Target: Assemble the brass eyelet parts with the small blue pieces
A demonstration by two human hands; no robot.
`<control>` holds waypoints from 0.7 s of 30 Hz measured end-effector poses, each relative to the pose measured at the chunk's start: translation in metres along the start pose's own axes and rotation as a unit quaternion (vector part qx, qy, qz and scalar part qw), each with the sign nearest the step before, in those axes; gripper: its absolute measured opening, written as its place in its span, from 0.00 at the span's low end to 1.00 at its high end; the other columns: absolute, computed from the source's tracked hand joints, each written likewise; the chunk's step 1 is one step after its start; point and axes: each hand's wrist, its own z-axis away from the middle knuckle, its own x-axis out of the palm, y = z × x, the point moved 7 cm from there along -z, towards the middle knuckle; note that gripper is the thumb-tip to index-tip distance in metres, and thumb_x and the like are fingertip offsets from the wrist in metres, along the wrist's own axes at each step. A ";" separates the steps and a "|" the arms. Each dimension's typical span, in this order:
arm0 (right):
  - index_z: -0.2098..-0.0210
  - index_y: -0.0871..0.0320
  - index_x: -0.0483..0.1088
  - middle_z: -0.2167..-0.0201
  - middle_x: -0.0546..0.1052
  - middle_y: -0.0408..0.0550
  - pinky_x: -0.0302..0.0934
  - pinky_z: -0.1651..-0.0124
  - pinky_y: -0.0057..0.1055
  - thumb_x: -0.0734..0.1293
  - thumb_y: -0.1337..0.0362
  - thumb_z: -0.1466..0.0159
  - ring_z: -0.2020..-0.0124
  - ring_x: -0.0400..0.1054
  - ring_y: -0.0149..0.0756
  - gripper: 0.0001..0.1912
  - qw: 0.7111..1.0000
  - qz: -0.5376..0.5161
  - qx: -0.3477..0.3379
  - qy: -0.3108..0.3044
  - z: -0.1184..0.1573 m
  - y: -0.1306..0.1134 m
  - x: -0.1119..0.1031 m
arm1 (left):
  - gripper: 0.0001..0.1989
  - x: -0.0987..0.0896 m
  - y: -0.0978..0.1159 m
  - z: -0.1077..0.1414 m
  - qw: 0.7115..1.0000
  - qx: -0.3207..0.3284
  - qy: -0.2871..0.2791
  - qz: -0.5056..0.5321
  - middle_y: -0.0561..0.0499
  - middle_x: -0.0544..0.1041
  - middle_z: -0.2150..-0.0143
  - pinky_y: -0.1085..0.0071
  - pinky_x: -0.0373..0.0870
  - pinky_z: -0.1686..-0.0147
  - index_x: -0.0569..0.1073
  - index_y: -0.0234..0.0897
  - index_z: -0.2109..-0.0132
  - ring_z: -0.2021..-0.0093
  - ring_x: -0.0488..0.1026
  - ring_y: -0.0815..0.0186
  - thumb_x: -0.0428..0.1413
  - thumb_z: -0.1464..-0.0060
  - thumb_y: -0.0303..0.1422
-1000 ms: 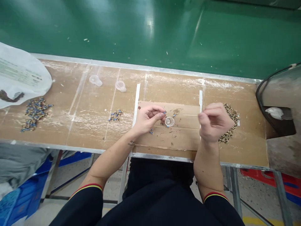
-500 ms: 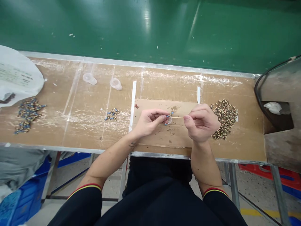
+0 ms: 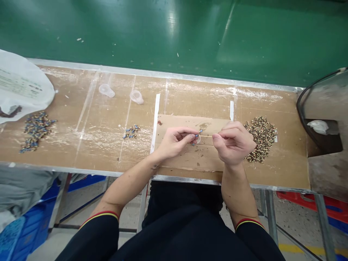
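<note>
Over the cardboard sheet (image 3: 179,165), my left hand (image 3: 176,141) pinches a small blue-and-brass part (image 3: 196,136) between thumb and forefinger. A thin yellowish strand (image 3: 206,136) runs straight from there to my right hand (image 3: 234,142), whose curled fingers grip its other end. Just beside my left fingertips is a small clear round piece (image 3: 198,140), partly hidden. Another blue-and-brass part (image 3: 201,131) lies on the sheet behind the strand. Right of my right hand spreads a heap of small brass-coloured pieces (image 3: 261,139).
A small group of blue-and-brass parts (image 3: 131,132) lies left of the sheet, a bigger pile (image 3: 36,130) farther left by a white bag (image 3: 21,85). Two clear plastic cups (image 3: 136,97) rest toward the back. A metal housing (image 3: 328,174) with a black cable stands at right.
The whole view has shifted slightly. My hands hold nearly the same pose, with the strand still stretched between them.
</note>
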 end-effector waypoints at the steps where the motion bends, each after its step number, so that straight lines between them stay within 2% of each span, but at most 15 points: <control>1: 0.71 0.53 0.71 0.77 0.73 0.38 0.59 0.75 0.31 0.72 0.70 0.38 0.77 0.67 0.30 0.08 1.000 0.002 0.000 -0.001 0.000 0.000 0.000 | 0.17 0.000 0.000 0.000 1.000 0.002 -0.002 0.001 0.46 0.84 0.68 0.66 0.84 0.63 0.83 0.34 0.60 0.67 0.83 0.63 0.67 0.45 0.45; 17: 0.71 0.52 0.72 0.76 0.74 0.38 0.61 0.75 0.30 0.72 0.70 0.37 0.76 0.68 0.29 0.08 1.000 0.002 0.009 -0.016 -0.001 -0.002 0.004 | 0.15 0.001 0.000 0.001 1.000 0.005 -0.014 -0.004 0.45 0.85 0.66 0.66 0.84 0.61 0.83 0.34 0.58 0.66 0.83 0.64 0.66 0.43 0.43; 21: 0.72 0.52 0.72 0.78 0.73 0.38 0.60 0.75 0.31 0.71 0.67 0.36 0.78 0.66 0.30 0.08 1.000 0.006 -0.004 0.001 -0.003 0.001 -0.004 | 0.16 0.000 0.002 0.001 1.000 0.007 -0.012 0.009 0.45 0.85 0.66 0.65 0.84 0.61 0.83 0.34 0.58 0.66 0.83 0.63 0.66 0.42 0.44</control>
